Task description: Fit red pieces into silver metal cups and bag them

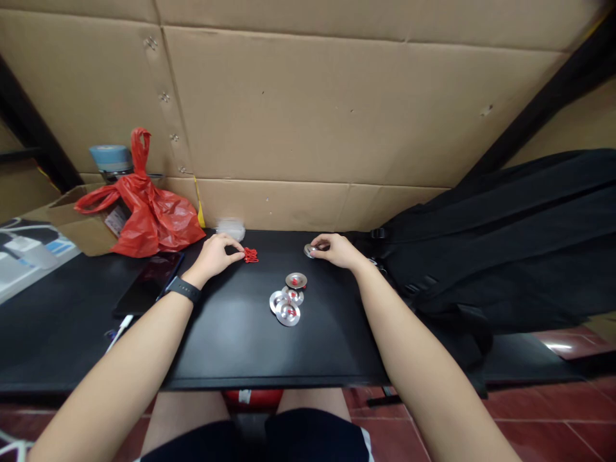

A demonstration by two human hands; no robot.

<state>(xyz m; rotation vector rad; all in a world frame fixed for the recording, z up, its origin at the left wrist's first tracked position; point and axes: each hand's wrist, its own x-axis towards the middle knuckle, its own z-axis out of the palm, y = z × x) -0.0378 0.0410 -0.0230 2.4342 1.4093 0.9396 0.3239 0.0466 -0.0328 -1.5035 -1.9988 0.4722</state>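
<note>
With thumb and fingers pinched together, my left hand (216, 256) is at the edge of a small bundle of red cords (251, 255) on the black table. On the right, my right hand (338, 250) grips the rim of a shiny metal finger cymbal (308, 251), or a small stack of them; the fingers partly cover it. Between the hands and nearer to me lie several more finger cymbals (288, 313), overlapping in a loose group. These are round with domed centres, and red cord shows in the middle of some.
A red plastic bag (154, 218) and cardboard box (89, 231) stand at the back left, near a phone (149, 282) with a white cable. A clear plastic packet (230, 229) lies behind my left hand. A black backpack (510, 250) crowds the right; a cardboard wall (308, 115) closes the back.
</note>
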